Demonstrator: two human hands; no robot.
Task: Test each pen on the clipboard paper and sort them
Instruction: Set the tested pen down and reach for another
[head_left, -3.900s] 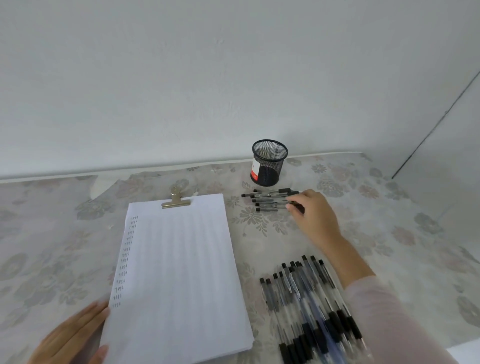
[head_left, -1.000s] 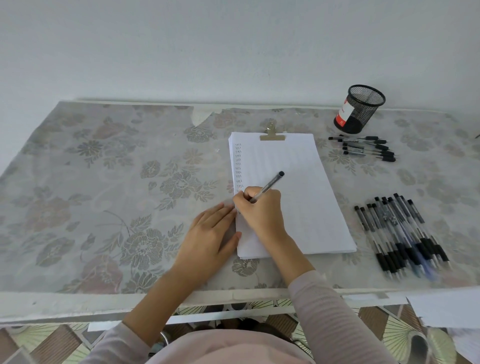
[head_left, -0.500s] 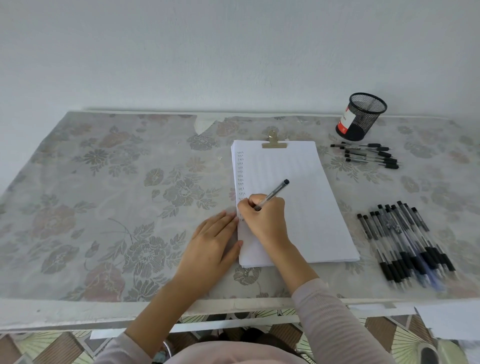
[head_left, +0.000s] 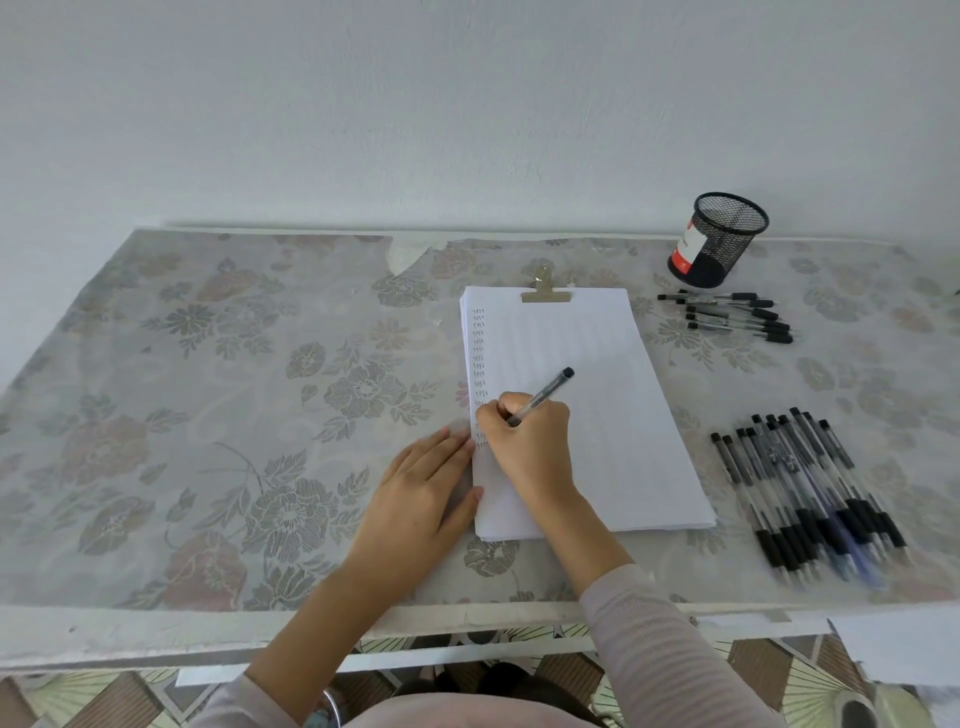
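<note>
Here, right hand (head_left: 527, 447) pinches clear plastic pen (head_left: 545, 395) on white paper (head_left: 613, 415).
Left hand (head_left: 421, 499), fingers flat together, at its nine-o'clock edge; nib hidden.

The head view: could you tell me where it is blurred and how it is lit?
Head view: the large pen pile smears at its near tips by the right edge; the pen in the right hand and the small pen group are sharp; light is soft and even, without glare or hard shadows; marks on the paper are too small to read.
</note>
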